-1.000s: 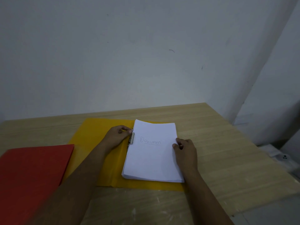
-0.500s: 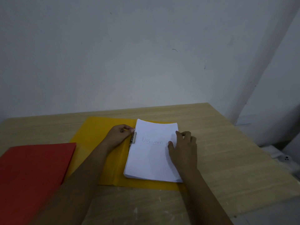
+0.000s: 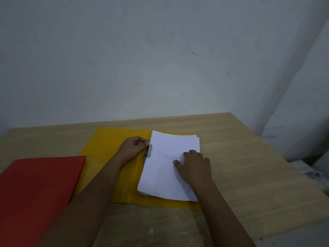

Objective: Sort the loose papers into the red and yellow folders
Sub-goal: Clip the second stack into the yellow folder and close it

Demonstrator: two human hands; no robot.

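Note:
An open yellow folder [image 3: 108, 148] lies flat in the middle of the wooden table. A stack of white papers [image 3: 160, 179] with handwriting on the top sheet sits on its right half. My left hand [image 3: 133, 148] pinches the metal clip [image 3: 149, 152] at the stack's left edge. My right hand [image 3: 194, 166] rests flat on the top sheet, fingers spread over the writing. A closed red folder [image 3: 39, 189] lies at the left, partly over the yellow folder's corner.
The table [image 3: 249, 166] stands against a plain white wall, its right edge near a wall corner. A white power strip [image 3: 315, 175] lies on the floor past the right edge.
My right hand moved from the stack's right edge onto the top sheet and now lies flat over the writing. My left hand stayed at the clip.

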